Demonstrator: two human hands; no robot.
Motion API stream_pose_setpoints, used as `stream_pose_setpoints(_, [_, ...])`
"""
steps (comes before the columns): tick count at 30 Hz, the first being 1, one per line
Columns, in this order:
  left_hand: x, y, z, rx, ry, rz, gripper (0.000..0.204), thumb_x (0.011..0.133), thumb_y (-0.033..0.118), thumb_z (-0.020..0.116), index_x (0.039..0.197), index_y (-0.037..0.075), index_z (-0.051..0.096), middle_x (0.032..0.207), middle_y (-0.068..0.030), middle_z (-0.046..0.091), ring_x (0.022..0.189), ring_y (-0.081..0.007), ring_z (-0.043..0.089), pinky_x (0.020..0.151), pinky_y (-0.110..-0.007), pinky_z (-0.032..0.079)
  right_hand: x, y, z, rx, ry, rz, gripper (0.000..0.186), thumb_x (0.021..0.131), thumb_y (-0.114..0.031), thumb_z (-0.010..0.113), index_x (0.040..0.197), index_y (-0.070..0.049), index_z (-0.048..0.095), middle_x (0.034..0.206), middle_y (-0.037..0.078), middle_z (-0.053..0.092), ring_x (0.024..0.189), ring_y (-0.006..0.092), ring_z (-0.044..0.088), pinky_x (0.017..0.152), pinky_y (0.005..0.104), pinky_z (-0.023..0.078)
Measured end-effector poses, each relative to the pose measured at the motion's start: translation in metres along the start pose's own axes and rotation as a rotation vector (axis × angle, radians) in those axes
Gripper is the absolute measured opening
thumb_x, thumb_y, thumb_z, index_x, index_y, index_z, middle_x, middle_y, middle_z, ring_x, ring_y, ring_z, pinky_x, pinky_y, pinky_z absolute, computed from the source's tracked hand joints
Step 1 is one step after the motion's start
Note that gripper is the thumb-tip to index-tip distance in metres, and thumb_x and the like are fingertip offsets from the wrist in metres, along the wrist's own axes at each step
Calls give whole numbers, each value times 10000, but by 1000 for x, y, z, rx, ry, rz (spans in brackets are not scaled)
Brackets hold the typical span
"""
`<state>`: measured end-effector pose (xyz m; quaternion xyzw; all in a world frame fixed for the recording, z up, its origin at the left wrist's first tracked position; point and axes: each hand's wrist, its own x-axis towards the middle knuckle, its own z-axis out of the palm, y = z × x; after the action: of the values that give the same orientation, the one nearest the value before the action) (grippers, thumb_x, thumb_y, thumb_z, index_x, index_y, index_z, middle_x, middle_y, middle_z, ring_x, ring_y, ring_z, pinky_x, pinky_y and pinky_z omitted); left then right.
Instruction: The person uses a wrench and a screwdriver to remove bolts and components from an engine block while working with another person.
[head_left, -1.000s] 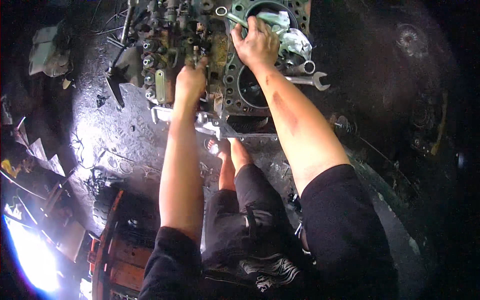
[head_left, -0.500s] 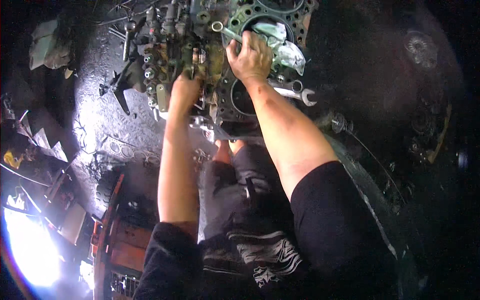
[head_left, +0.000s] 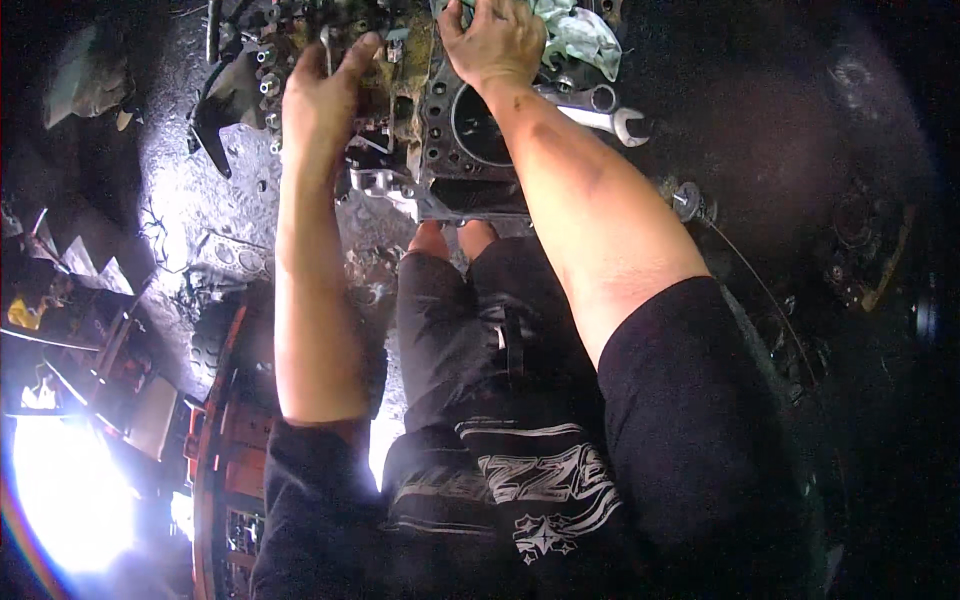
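Note:
My left hand (head_left: 322,95) is over a greasy mechanical assembly with a row of fittings (head_left: 266,88), thumb and index finger apart beside a small shiny rod-like part. My right hand (head_left: 495,48) is curled at the top edge over the engine block (head_left: 438,140), on the wrench it gripped earlier, now mostly hidden. A crumpled pale rag (head_left: 590,38) lies by my right fingers. A combination wrench (head_left: 625,125) and a ring end (head_left: 602,98) lie on the block's right side, near an open bore. A silver metal bracket (head_left: 385,185) sits at the assembly's near edge.
Dark, oily floor surrounds the block, with a crumpled sheet (head_left: 80,80) at far left and thin scraps (head_left: 90,260) below it. An orange wheeled object (head_left: 230,400) stands at lower left, beside bright glare. A round part with a rod (head_left: 690,202) lies to the right.
My left hand has moved up and leftward over the fittings, its fingers spreading. The whole scene sits higher in the view, so the wrench in my right hand is mostly out of sight.

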<state>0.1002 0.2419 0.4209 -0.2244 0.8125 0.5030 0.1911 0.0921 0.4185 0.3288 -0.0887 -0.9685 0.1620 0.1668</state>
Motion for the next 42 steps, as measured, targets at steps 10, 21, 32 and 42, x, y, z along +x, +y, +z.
stream_pose_setpoints(10, [-33,-100,33,431,66,141,338,883,204,594,1152,2,632,964,-288,654,945,-426,642,804,-467,512,-2,-3,-2,-32,-49,43,423,886,-390,564,1104,-28,562,985,193,636,941,375,596,878,506,438])
stream_pose_setpoints(21, [-36,-120,25,545,-18,162,332,957,303,544,1020,-15,613,906,-277,647,861,-467,616,747,-521,479,-2,8,16,-41,32,-48,324,847,-368,577,919,-53,574,908,139,656,867,351,624,738,483,476])
stream_pose_setpoints(32, [-49,-120,47,-1048,125,-595,89,860,127,682,882,95,603,571,14,508,371,-83,362,360,-262,298,-1,2,11,-76,-1,-66,318,845,-356,573,954,-58,566,906,143,637,848,356,611,725,488,466])
stream_pose_setpoints(42, [-33,-124,59,-1007,247,-589,319,854,271,702,1086,61,643,974,-83,671,809,-193,622,673,-318,512,8,-6,7,-111,-100,-55,337,845,-315,586,1035,-37,556,988,175,614,874,371,594,762,489,451])
